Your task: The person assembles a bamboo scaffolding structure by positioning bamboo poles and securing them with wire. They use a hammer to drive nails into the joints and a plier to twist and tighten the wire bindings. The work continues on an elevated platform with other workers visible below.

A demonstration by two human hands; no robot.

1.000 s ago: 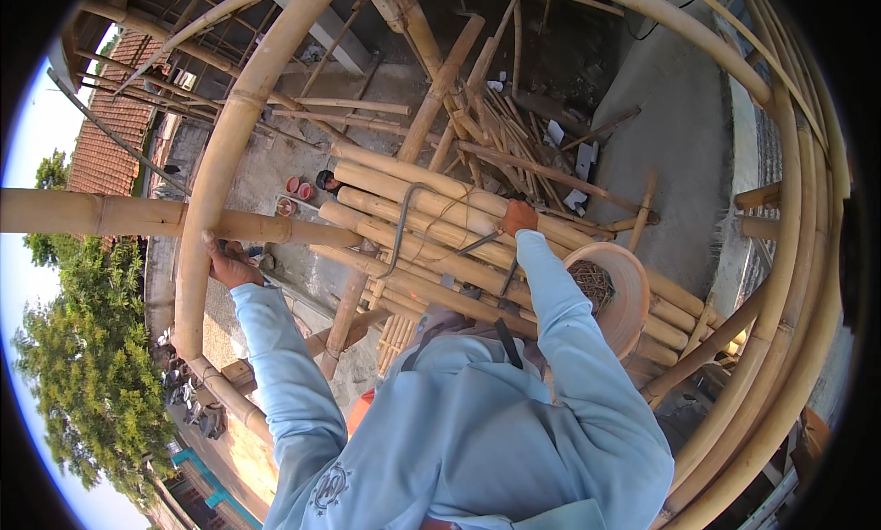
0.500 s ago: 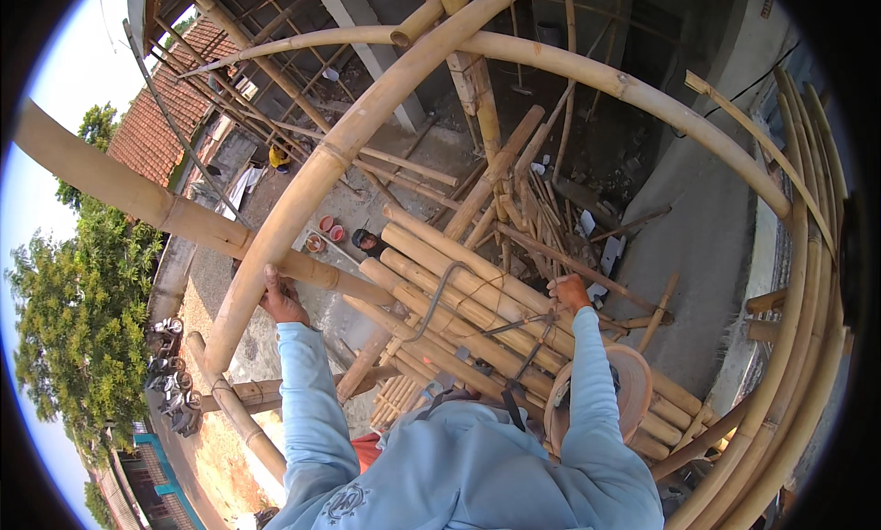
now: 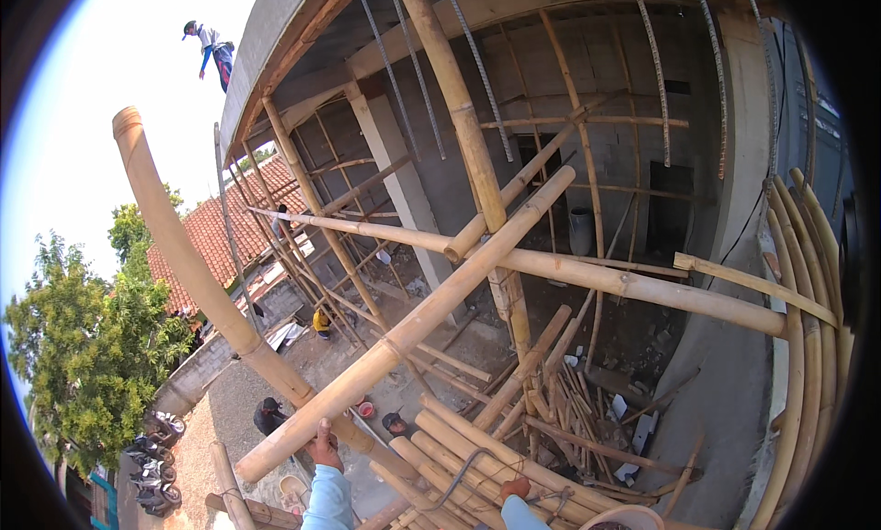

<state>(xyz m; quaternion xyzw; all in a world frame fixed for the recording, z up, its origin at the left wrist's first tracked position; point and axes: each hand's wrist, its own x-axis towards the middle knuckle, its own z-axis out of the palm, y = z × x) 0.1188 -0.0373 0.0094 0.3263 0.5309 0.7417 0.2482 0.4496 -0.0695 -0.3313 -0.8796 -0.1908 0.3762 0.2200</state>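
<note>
My left hand (image 3: 324, 446) is closed at the lower end of a thick bamboo pole (image 3: 404, 333) slanting across the middle, its thumb pressed to the underside. Behind this pole runs another long bamboo pole (image 3: 188, 241), rising to the upper left past the same hand. A level bamboo pole (image 3: 624, 287) crosses near an upright bamboo post (image 3: 459, 108). Over a deck of bamboo poles (image 3: 486, 443), my right hand (image 3: 516, 489) makes a fist; whatever it may hold is hidden. Beside it lies a bent grey rod (image 3: 454, 482).
Ribbed steel bars (image 3: 656, 66) hang overhead. Curved bamboo poles (image 3: 798, 346) line the right. A round pale bowl-like thing (image 3: 633, 515) is by my right arm. People are below, and another person (image 3: 213, 53) stands at the roof edge. Motorbikes (image 3: 151, 470) are parked lower left.
The view has tilted up, showing more building, steel bars and a person at the roof edge. Both hands now appear lower in the picture; the left stays at the slanting pole.
</note>
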